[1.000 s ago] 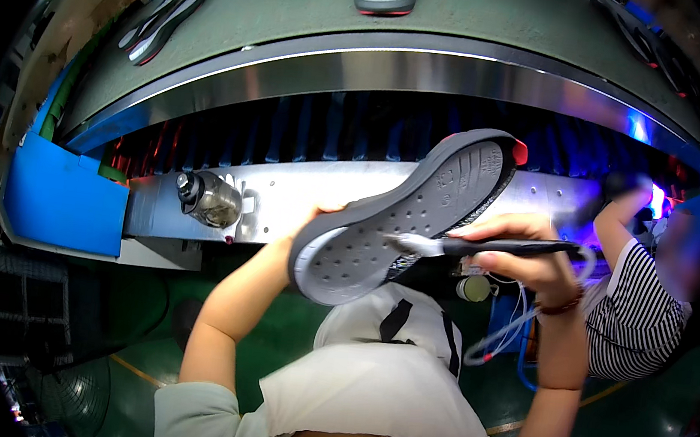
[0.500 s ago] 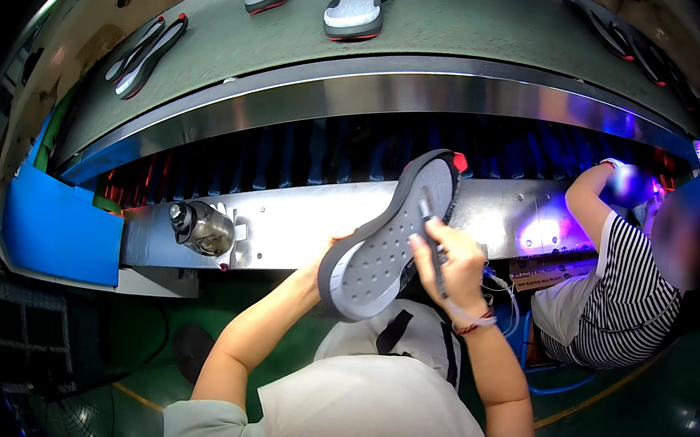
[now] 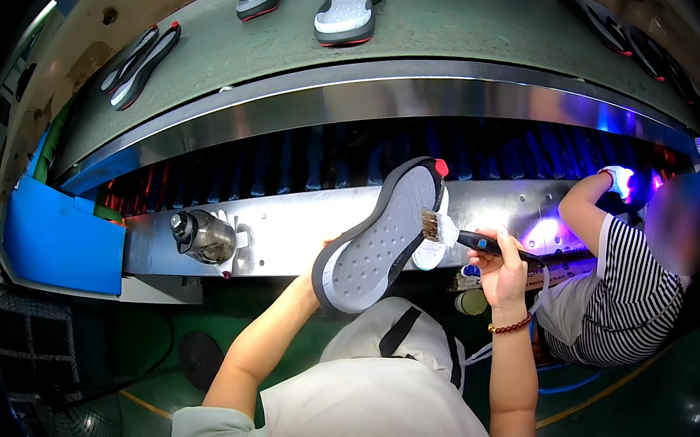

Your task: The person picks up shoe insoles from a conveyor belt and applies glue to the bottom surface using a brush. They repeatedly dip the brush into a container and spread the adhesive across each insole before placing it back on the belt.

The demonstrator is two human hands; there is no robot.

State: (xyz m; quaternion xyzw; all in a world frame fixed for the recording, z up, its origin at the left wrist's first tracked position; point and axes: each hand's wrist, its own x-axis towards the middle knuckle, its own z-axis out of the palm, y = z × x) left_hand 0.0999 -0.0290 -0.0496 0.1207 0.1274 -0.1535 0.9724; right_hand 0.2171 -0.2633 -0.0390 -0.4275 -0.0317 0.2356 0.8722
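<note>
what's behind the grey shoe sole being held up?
Behind the grey shoe sole: the left hand, almost wholly covered, so its grip cannot be seen. The brush in the right hand meets the sole's right edge. Further back, the metal panel and conveyor belt.

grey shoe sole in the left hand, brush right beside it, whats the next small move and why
Probably draw the brush along the rim of the grey rubber shoe sole with the red tip. The left hand holds the sole tilted up from behind, mostly hidden, and the right hand grips the black brush handle with the bristles at the sole's right edge, so a short stroke there seems the natural move.
</note>
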